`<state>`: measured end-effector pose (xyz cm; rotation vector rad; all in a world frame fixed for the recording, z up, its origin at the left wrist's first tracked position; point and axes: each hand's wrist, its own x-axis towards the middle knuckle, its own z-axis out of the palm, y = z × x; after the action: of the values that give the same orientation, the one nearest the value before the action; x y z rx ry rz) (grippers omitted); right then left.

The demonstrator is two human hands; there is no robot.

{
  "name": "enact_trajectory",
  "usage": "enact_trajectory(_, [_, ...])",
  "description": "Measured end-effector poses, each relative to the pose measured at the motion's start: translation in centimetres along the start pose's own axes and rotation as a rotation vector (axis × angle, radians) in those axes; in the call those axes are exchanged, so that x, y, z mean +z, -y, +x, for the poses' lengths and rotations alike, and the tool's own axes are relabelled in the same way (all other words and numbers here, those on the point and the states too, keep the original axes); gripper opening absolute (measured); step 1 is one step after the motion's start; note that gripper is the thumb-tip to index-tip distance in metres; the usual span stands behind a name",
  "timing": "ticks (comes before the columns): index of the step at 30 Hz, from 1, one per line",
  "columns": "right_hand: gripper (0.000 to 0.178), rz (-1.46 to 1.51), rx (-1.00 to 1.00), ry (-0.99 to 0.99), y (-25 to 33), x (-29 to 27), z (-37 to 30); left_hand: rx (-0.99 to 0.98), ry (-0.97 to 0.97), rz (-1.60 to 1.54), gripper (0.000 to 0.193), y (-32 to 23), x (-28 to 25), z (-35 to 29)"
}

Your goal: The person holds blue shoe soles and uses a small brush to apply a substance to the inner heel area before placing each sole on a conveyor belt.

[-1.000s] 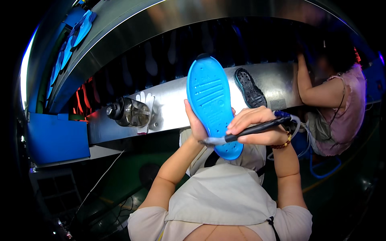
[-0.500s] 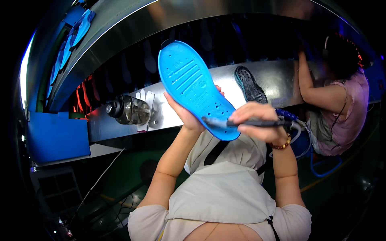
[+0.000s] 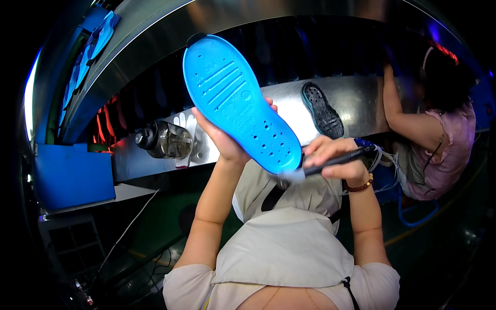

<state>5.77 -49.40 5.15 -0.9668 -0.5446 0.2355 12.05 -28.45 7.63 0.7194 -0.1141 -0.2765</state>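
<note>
the blue shoe sole [image 3: 227, 88] has shifted up and leftward in the left hand [image 3: 227, 144], whose fingers [image 3: 272, 105] grip both its edges; it is raised above the desk [image 3: 361, 88], narrow end nearest the wearer. the right hand [image 3: 338, 161] pinches a black-handled brush [image 3: 316, 169], its blurred bristles now at the narrow end's rim rather than over the face, so brushing seems to have reached that edge; contact is unclear. a black perforated sole [image 3: 323, 112] lies apart.

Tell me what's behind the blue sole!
The left hand is behind the blue shoe sole, fingertips showing past its right edge, with the metal bench beyond. A black piece pokes out at its top end. The sole's other face and much of the hand are covered.
</note>
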Motion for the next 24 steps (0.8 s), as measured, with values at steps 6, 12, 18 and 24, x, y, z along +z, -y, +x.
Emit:
enact_trajectory(6, [0.019, 0.179, 0.094, -0.328, -2.0, 1.0, -0.5, -0.101, -0.126, -0.176, 0.086, 2.2, 1.9, -1.9])
enact_trajectory(12, [0.022, -0.152, 0.193, -0.142, 0.9, 2.1, 0.3, -0.253, 0.223, -0.21, 0.064, 2.7, -2.1, -2.5])
enact_trajectory(18, [0.023, -0.412, 0.144, -0.026, 2.9, 0.4, 1.6, -0.487, 0.176, 0.195, 0.066, 0.1, -0.5, -1.3])
enact_trajectory(24, [0.02, -0.472, 0.164, 0.381, 4.8, 0.1, 2.4, -0.75, 0.239, 0.228, 0.066, -1.2, -0.8, -0.8])
